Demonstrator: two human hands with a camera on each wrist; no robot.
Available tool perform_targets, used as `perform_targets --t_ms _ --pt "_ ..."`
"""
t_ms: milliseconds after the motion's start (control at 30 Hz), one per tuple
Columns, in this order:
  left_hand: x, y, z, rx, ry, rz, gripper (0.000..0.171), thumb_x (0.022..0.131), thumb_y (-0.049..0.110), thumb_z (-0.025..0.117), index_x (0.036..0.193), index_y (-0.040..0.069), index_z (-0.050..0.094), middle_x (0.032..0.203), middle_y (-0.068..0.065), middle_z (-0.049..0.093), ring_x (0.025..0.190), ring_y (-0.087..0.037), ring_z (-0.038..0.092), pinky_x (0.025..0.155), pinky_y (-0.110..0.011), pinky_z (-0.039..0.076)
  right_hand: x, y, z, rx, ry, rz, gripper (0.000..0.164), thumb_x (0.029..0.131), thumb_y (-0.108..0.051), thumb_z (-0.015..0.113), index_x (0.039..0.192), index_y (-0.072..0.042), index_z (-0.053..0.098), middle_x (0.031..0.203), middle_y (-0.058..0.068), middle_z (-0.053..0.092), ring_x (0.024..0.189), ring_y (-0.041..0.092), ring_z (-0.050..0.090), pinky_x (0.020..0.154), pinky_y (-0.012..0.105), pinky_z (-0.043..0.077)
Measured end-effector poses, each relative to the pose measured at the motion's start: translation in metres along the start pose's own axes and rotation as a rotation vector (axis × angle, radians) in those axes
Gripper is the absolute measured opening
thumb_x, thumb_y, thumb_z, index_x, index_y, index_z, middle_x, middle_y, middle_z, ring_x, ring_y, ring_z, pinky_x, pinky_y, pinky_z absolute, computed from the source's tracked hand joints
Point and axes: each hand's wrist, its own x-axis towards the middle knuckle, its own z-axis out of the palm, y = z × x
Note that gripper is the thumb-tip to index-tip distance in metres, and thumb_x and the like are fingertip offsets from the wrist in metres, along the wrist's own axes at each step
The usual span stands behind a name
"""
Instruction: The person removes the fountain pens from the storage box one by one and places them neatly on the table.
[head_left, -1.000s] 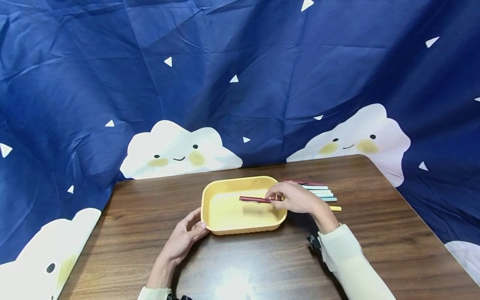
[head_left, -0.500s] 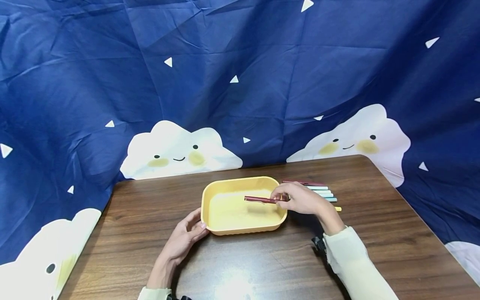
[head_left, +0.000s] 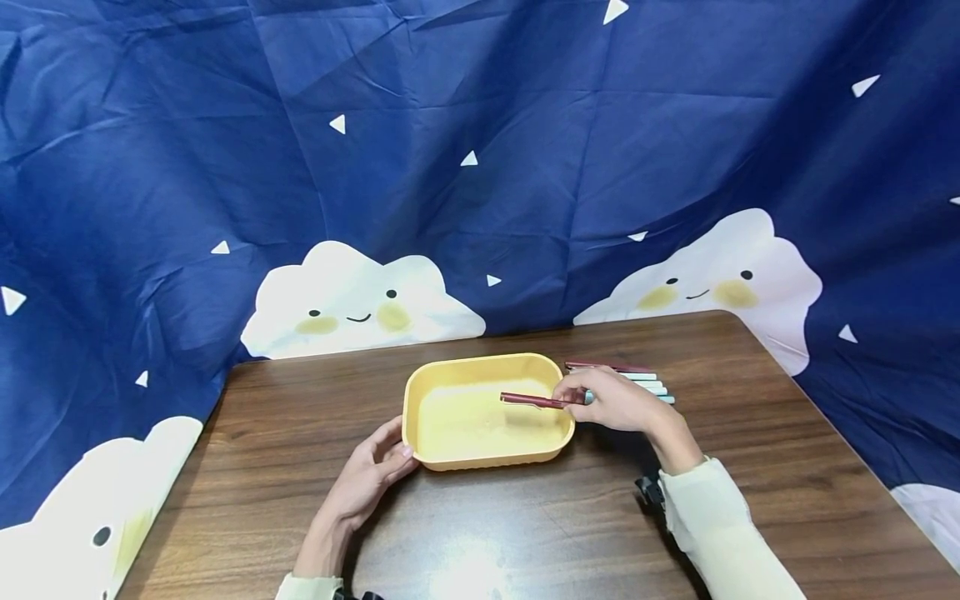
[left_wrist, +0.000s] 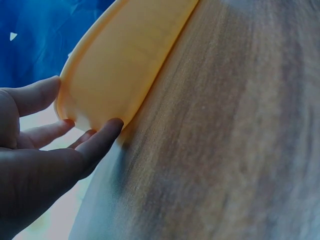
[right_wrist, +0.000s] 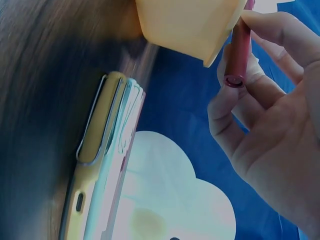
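A yellow plastic bin (head_left: 480,458) stands on the table. My left hand (head_left: 371,475) touches its left end from outside; in the left wrist view the spread fingertips rest along the bin's wall (left_wrist: 110,70). Over the right end of the bin, my right hand (head_left: 618,404) pinches a dark red pen (head_left: 528,401) between thumb and fingers. The pen lies level, its left end pointing over the bin's inside. From the right wrist view, the pen's round near end (right_wrist: 235,80) sticks out below the fingers, close beside the bin's rim.
Right of the bin several pens lie side by side: another dark red pen (head_left: 611,367), pale ones (head_left: 648,383) and a yellow pen (right_wrist: 90,150) with a wire clip. The wooden table (head_left: 300,400) ends at a blue cloud-print curtain (head_left: 420,192).
My right hand, still pinching the dark red pen, has drifted right toward the bin's right rim, covering the yellow pen in the head view. My left hand stays at the bin's left end.
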Motion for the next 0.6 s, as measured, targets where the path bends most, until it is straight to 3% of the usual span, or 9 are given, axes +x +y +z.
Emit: perform_targets --t_ms 267,600 --pt "0.001 -0.002 -0.001 -0.001 -0.020 0.003 0.061 0.101 -0.002 0.055 0.155 -0.005 0.027 0.151 -0.029 0.037 0.120 -0.022 0.056 0.101 -0.033 0.050 -0.008 0.003 -0.006 0.019 -0.013 0.054 0.022 0.085 0.002 0.070 0.099 -0.015 0.074 0.086 -0.010 0.064 0.078 0.008 0.057 0.069 0.031 0.051" --pt "0.001 0.000 -0.001 0.007 -0.013 0.001 0.060 0.101 -0.001 0.056 0.155 -0.004 0.029 0.150 -0.027 0.038 0.120 -0.020 0.056 0.102 -0.033 0.050 -0.016 0.007 -0.010 0.051 -0.006 0.080 0.022 0.085 0.002 0.070 0.101 -0.014 0.074 0.087 -0.007 0.066 0.080 0.010 0.057 0.070 0.033 0.052"
